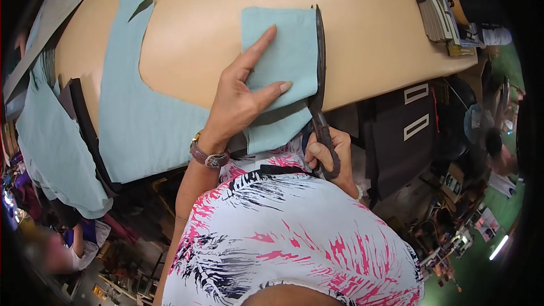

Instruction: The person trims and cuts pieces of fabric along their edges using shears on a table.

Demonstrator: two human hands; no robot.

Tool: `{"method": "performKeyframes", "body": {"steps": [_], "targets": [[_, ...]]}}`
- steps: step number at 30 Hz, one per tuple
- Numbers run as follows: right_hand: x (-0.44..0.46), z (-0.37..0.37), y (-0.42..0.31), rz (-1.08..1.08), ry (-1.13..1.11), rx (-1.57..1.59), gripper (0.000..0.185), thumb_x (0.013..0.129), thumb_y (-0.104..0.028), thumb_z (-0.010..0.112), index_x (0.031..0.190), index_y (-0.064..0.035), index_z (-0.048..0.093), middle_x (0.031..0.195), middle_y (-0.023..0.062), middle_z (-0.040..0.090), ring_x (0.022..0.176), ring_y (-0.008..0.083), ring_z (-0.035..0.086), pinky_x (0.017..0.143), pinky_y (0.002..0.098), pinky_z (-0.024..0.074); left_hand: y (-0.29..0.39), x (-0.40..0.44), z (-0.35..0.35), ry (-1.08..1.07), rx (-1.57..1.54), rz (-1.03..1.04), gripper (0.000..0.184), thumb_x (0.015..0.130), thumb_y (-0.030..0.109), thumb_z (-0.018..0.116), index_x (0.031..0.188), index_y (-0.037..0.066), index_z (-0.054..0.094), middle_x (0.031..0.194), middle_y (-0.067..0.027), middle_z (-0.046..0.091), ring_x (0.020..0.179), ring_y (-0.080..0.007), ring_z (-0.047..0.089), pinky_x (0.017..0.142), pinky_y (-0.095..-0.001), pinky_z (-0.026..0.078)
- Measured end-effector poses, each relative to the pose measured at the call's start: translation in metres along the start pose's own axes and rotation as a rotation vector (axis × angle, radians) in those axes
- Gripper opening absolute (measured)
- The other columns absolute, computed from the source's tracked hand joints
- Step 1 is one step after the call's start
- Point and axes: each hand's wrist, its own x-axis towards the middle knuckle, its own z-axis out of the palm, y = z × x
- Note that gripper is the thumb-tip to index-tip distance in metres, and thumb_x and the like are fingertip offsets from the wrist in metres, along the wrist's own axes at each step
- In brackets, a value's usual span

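Observation:
A folded piece of light blue fabric (pixel 294 39) lies on the tan table, its near part hanging over the front edge. My left hand (pixel 241 93) rests flat on it, thumb and fingers spread. Along the fabric's right edge run the long dark blades of a pair of scissors (pixel 320 68). My right hand (pixel 334 156) is wrapped round the scissors' handles, just off the table's front edge. To the left lies a larger cut piece of the same fabric (pixel 127 107), with a curved edge and a narrow strip reaching up.
More blue fabric (pixel 62 141) hangs over the table's left side, beside a grey panel (pixel 51 28). Bundled card-like stacks (pixel 430 11) stand on the table (pixel 374 34) at the far right. Dark cloth (pixel 399 141) hangs below the right edge. Other people are in the background.

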Motion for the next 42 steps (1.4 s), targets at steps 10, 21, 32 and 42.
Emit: {"method": "performKeyframes", "body": {"steps": [10, 21, 32, 42], "targets": [[0.008, 0.01, -0.008, 0.037, 0.047, -0.072, 0.022, 0.074, -0.011, 0.069, 0.066, -0.0029, 0.05, 0.053, 0.0013, 0.052, 0.043, 0.0046, 0.047, 0.039, 0.0184, 0.0347, 0.002, 0.007, -0.007, 0.061, 0.048, 0.053, 0.068, 0.068, -0.001, 0.068, 0.129, 0.001, 0.039, 0.127, -0.014, 0.045, 0.115, -0.0193, 0.045, 0.097, -0.0304, 0.034], [0.154, 0.108, -0.087, -0.471, -0.217, -0.19, 0.03, 0.072, -0.025, 0.072, 0.063, -0.0048, 0.053, 0.052, -0.0015, 0.05, 0.046, 0.0048, 0.047, 0.041, 0.0185, 0.0354, 0.08, 0.093, -0.109, 0.283, 0.071, 0.306, 0.058, 0.073, -0.001, 0.063, 0.127, 0.003, 0.042, 0.125, -0.0101, 0.047, 0.107, -0.0151, 0.049, 0.089, -0.0263, 0.042], [0.168, 0.109, -0.074, -0.353, -0.229, -0.323, 0.032, 0.067, -0.024, 0.076, 0.057, -0.0029, 0.055, 0.048, -0.0013, 0.047, 0.041, 0.0048, 0.042, 0.037, 0.019, 0.0332, -0.004, 0.064, -0.1, 0.492, -0.241, -0.005, 0.058, 0.072, -0.002, 0.062, 0.125, -0.004, 0.039, 0.113, -0.0124, 0.052, 0.095, -0.0145, 0.054, 0.081, -0.025, 0.046], [0.111, 0.013, -0.119, -0.537, 0.129, -1.248, 0.03, 0.065, -0.019, 0.075, 0.061, 0.0024, 0.054, 0.044, 0.0031, 0.035, 0.041, 0.0075, 0.032, 0.038, 0.0268, 0.0271, -0.023, 0.057, -0.099, 0.647, -0.342, -0.036, 0.028, 0.078, 0.004, 0.053, 0.105, -0.002, 0.056, 0.098, -0.0069, 0.057, 0.081, -0.0093, 0.051, 0.074, -0.0213, 0.041]]}}
